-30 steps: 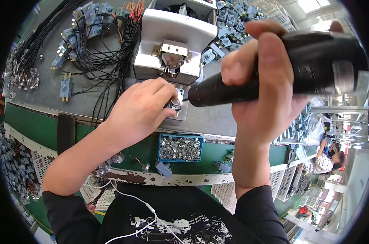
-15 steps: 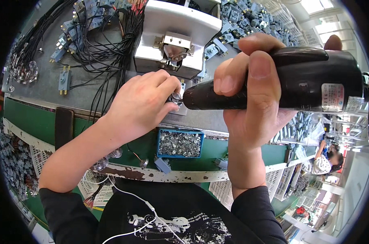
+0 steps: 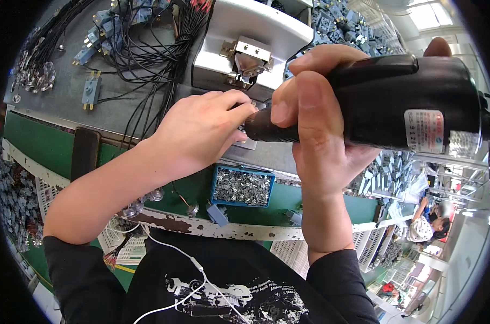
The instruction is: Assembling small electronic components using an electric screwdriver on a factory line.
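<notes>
My right hand (image 3: 321, 129) is wrapped round a black electric screwdriver (image 3: 383, 100) held almost level, its nose pointing left. My left hand (image 3: 199, 125) is closed at that nose, thumb and fingers pinching a small piece that they mostly hide. A bit of pale metal shows beneath the fingertips, but I cannot make out the piece's kind. Just beyond the hands stands a white metal fixture (image 3: 212, 60) with a metal bracket (image 3: 251, 56) on its front. Nearer me, a blue tray (image 3: 215, 204) holds many small metal fittings.
Black wires (image 3: 161, 70) with grey plug-like parts (image 3: 92, 89) lie at the left. More grey parts (image 3: 345, 29) are heaped at the back right. A loose grey block (image 3: 218, 215) and a dark flat strap (image 3: 85, 154) sit along the green front edge. Another person (image 3: 426, 224) is far right.
The screwdriver and my right hand have shifted a little left, its nose now closer against my left fingertips. The whole view has shifted slightly.
</notes>
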`<state>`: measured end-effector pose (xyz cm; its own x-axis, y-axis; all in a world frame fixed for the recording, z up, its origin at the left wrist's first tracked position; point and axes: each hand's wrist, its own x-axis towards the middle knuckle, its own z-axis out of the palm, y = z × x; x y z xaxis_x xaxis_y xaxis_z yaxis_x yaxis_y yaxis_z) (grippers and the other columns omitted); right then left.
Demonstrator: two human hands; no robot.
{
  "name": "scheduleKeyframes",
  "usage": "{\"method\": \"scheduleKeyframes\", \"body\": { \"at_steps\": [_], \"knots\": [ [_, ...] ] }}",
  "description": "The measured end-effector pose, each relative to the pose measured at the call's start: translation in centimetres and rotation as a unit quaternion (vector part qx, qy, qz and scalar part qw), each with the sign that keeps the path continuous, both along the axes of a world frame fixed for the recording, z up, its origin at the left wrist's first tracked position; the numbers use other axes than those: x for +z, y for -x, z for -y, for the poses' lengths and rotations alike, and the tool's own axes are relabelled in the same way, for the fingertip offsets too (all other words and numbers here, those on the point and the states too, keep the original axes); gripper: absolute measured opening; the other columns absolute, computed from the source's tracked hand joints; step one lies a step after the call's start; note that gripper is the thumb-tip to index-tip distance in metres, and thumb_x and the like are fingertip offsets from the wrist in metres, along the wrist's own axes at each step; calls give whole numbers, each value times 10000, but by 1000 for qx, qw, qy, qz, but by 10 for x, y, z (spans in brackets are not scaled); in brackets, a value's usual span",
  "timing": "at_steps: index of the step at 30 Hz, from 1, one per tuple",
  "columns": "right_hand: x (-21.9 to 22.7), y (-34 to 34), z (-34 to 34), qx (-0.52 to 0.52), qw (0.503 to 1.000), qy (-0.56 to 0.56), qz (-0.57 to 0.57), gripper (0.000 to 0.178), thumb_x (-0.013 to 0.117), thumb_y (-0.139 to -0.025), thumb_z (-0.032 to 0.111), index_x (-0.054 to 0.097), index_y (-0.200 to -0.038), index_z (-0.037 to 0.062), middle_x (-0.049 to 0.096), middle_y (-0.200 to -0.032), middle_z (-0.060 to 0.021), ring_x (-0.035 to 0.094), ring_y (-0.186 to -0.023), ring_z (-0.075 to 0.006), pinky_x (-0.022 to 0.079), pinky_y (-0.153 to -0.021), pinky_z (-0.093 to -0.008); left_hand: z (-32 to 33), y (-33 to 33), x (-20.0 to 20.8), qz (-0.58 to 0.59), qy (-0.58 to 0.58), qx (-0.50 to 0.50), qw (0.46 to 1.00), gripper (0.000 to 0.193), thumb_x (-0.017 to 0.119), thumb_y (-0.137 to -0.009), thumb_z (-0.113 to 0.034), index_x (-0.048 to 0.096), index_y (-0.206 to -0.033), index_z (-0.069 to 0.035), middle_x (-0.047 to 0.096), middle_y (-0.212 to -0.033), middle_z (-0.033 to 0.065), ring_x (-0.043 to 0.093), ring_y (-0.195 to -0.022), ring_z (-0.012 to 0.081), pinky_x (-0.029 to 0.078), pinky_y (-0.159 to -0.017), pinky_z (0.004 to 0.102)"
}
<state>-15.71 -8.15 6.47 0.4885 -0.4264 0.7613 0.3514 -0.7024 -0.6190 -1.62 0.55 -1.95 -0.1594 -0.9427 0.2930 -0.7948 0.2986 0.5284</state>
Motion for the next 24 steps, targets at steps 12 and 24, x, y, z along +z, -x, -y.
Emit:
{"method": "scheduleKeyframes", "body": {
  "at_steps": [12,24],
  "knots": [
    [10,5,9,-21,993,-113,-16,370,602,-1017,97,518,-1271,-159,646,-774,-113,605,-592,-157,499,-571,-274,7,-21,19,63,-51,-82,993,397,787,-842,-194,652,-1187,-53,652,-1154,80,686,-1025,283,571,-844,411],
    [-1,60,25,-263,959,39,101,873,632,-1013,49,31,-1638,152,398,-1545,-288,490,-1388,-400,495,-1090,-465,-11,-97,71,-52,155,218,962,321,759,-898,-115,675,-1207,-91,668,-1281,47,658,-1096,194,479,-1016,379]
  ]
}}
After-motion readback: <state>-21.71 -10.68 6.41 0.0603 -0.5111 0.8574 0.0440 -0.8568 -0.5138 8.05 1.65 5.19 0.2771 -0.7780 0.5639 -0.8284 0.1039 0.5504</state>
